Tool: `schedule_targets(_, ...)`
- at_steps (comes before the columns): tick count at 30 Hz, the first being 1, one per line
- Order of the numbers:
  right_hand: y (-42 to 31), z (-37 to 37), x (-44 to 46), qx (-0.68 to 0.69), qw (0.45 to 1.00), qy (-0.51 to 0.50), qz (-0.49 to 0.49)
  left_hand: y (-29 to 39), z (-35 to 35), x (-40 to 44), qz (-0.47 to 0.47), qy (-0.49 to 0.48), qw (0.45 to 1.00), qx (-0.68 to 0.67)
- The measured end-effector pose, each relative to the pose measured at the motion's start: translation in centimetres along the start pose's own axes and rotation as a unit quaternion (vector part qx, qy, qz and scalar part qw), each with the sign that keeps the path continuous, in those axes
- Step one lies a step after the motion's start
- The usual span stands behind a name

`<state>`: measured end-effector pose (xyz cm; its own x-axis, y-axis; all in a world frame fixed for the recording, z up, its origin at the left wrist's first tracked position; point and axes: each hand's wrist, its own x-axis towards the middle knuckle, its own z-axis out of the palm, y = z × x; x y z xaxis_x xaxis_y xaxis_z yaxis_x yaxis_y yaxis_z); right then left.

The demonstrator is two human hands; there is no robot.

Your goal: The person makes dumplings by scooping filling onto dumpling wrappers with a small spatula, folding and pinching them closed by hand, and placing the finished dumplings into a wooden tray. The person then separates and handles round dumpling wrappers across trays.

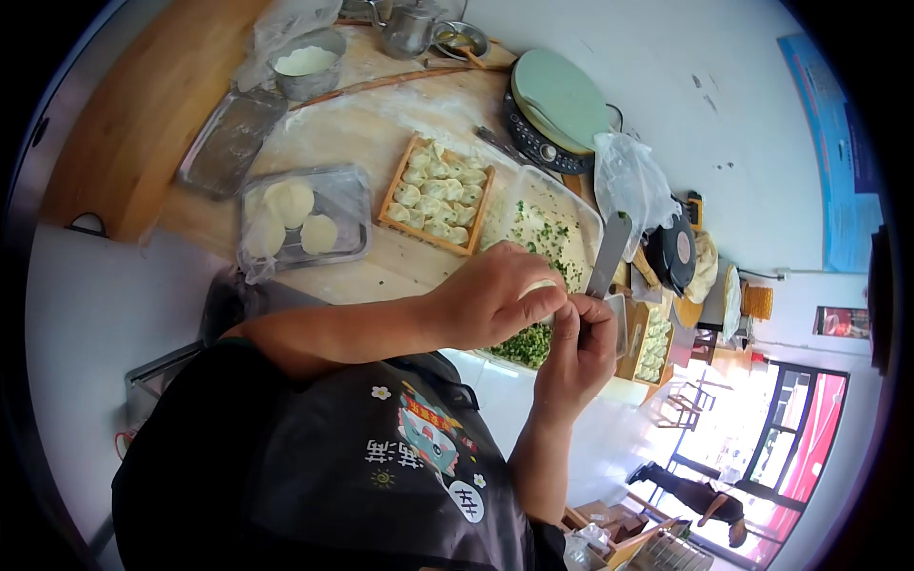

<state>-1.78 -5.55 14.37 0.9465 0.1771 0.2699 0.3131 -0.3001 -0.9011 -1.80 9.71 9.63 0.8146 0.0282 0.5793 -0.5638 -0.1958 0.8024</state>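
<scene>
My left hand [495, 297] is closed around a pale dumpling [541, 285], mostly hidden in its fingers. Against it, my right hand [578, 352] has thumb and fingertips pinched at the dumpling's edge. A flat metal spatula [609, 255] sticks up from the right hand's grip, with a green bit on its tip. Beneath and beyond the hands lies a clear tub [592, 217] with pale filling and chopped greens. More chopped greens [526, 346] show below the hands. A wooden tray [387, 211] of folded dumplings stands just beyond the left hand.
Round dough wrappers [319, 234] lie in a clear plastic tray [356, 249] at left. Behind are a metal tray [225, 143], a flour bowl [309, 81] and a green-lidded electric griddle [562, 100]. Another dumpling tray [652, 347] sits at right. A person [695, 495] is farther off.
</scene>
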Motion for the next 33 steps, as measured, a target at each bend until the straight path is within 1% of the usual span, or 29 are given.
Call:
schedule_targets(1,0.0,-0.2,0.1,-0.019,1.000,0.001,-0.003,-0.1,0.1,0.3,0.015,0.001,1.000,0.003)
schedule_targets(3,0.1,-0.7,0.7,-0.120,0.986,0.001,-0.112,-0.2,0.7,0.7,0.042,0.014,0.999,0.011)
schedule_targets(4,0.2,-1.0,0.9,-0.170,0.971,0.000,-0.166,-0.3,1.0,1.1,0.056,0.028,0.998,0.018)
schedule_targets(5,0.4,-1.3,1.0,-0.143,0.979,0.011,-0.145,-0.3,1.3,1.4,0.071,0.042,0.996,0.025)
schedule_targets(6,0.8,-1.5,1.0,-0.114,0.985,0.021,-0.126,-0.2,1.5,1.7,0.051,0.032,0.998,0.011)
schedule_targets(7,1.2,-1.7,1.2,-0.084,0.990,0.032,-0.108,0.3,1.7,2.0,-0.018,0.017,0.999,-0.045)
schedule_targets(8,1.6,-2.0,1.6,0.010,0.999,0.019,-0.024,1.0,1.9,2.2,-0.088,0.001,0.991,-0.098)
schedule_targets(9,2.1,-2.2,2.0,0.069,0.998,-0.003,-0.015,1.5,2.3,2.3,-0.159,-0.017,0.976,-0.148)
schedule_targets(10,2.3,-2.4,2.3,0.110,0.993,-0.037,0.007,1.8,3.1,2.4,-0.161,-0.004,0.971,-0.178)
schedule_targets(12,2.4,-2.8,2.7,0.176,0.981,-0.082,0.032,2.6,4.0,2.7,-0.175,-0.021,0.960,-0.216)
schedule_targets(16,2.0,-3.6,3.0,0.250,0.961,-0.115,0.023,4.0,4.9,3.1,-0.201,-0.041,0.940,-0.273)
schedule_targets(17,2.1,-3.9,2.9,0.263,0.957,-0.121,0.016,4.3,5.1,3.2,-0.182,-0.056,0.944,-0.268)
schedule_targets(19,2.5,-4.3,2.5,0.250,0.962,-0.104,-0.031,4.8,5.6,3.2,-0.145,-0.086,0.951,-0.260)
schedule_targets(23,3.2,-4.8,1.3,0.242,0.963,-0.063,-0.103,4.6,7.2,2.4,-0.040,-0.120,0.965,-0.231)
schedule_targets(24,3.2,-4.7,1.3,0.228,0.965,-0.042,-0.122,4.5,7.5,2.4,-0.005,-0.120,0.966,-0.228)
schedule_targets(27,3.4,-5.2,0.7,0.220,0.964,-0.016,-0.145,5.1,9.5,2.2,0.065,-0.054,0.978,-0.193)
schedule_targets(28,3.6,-5.4,0.6,0.210,0.967,-0.005,-0.144,5.0,10.0,2.1,0.077,-0.044,0.978,-0.190)
schedule_targets(30,4.2,-5.5,0.3,0.234,0.961,0.003,-0.150,4.6,11.0,1.5,0.077,-0.027,0.980,-0.179)
schedule_targets(31,4.7,-5.4,0.2,0.246,0.957,0.008,-0.152,4.3,11.4,1.4,0.067,-0.020,0.983,-0.171)
schedule_targets(33,5.8,-5.2,0.1,0.239,0.963,0.022,-0.121,3.6,12.3,0.7,0.040,-0.008,0.987,-0.156)
